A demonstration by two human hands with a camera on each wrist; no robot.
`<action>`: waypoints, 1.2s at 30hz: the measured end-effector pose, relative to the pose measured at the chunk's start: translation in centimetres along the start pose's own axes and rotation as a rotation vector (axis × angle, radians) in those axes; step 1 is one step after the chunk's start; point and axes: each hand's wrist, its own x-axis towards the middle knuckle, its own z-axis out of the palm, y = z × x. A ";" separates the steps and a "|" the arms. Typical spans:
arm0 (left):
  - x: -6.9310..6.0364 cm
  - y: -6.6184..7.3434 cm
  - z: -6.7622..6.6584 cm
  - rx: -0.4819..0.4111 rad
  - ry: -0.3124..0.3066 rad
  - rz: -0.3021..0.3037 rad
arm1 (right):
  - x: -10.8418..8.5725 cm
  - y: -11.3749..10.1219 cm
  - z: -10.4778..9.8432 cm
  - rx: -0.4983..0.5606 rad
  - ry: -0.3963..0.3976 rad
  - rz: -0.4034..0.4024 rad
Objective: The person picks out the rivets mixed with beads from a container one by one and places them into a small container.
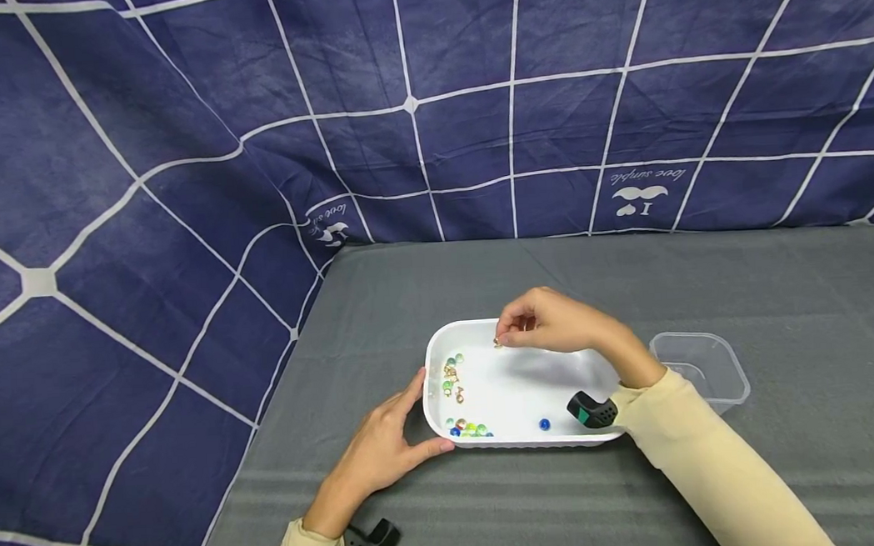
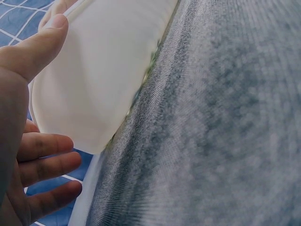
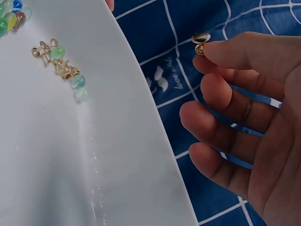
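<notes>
The white tray (image 1: 519,393) stood on the counter (image 1: 556,499) with marbles (image 1: 471,429) and gold pieces (image 3: 62,69) grouped toward its left end; one blue marble (image 1: 545,424) lay apart near the front wall. The right hand (image 1: 556,322) pinched another piece (image 1: 497,343) at the far side. The left hand (image 1: 382,442), fingers extended, touched the left end. A clear tub (image 1: 713,363) stood right, partly behind the sleeve (image 1: 719,460).

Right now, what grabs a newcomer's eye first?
Likely the white tray on the grey cloth, left hand at its left end. Next, the right hand above the tray's far side, pinching a gold piece. Marbles cluster inside at the left; one blue marble lies apart by the near edge.
</notes>
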 end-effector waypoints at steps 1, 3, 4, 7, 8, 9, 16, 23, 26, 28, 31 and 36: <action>0.0 0.0 0.0 -0.005 0.000 -0.002 | -0.2 0.0 -0.1 0.000 0.003 0.004; 0.0 0.0 0.0 -0.008 -0.001 -0.005 | -0.5 -0.1 -0.3 -0.002 0.009 0.011; 0.0 0.0 0.0 -0.009 -0.002 -0.007 | -0.7 -0.1 -0.4 -0.002 0.013 0.014; 0.0 0.0 0.1 -0.003 -0.001 -0.006 | -1.3 -0.2 -0.8 -0.001 0.020 0.024; 0.0 0.0 0.0 -0.001 -0.003 -0.004 | -1.5 -0.1 -0.9 0.001 0.024 0.026; 0.0 0.0 0.0 -0.003 -0.004 -0.004 | -1.7 -0.1 -1.0 0.003 0.028 0.028; 0.0 -0.1 0.1 0.001 -0.004 0.009 | -2.9 0.2 -1.6 0.006 0.055 0.040; 0.0 -0.1 0.0 0.002 -0.002 0.013 | -4.3 0.4 -2.2 -0.016 0.076 0.078; 0.0 0.0 0.0 -0.004 -0.007 0.007 | -4.9 0.6 -2.4 -0.020 0.092 0.082; 0.0 0.0 0.0 -0.009 -0.010 0.000 | -5.3 0.7 -2.6 -0.019 0.106 0.079; 0.0 0.0 0.0 -0.009 -0.010 -0.005 | -5.9 0.7 -2.9 -0.018 0.124 0.080; 0.0 -0.1 0.0 -0.001 -0.006 0.003 | -6.7 0.8 -3.4 -0.045 0.150 0.098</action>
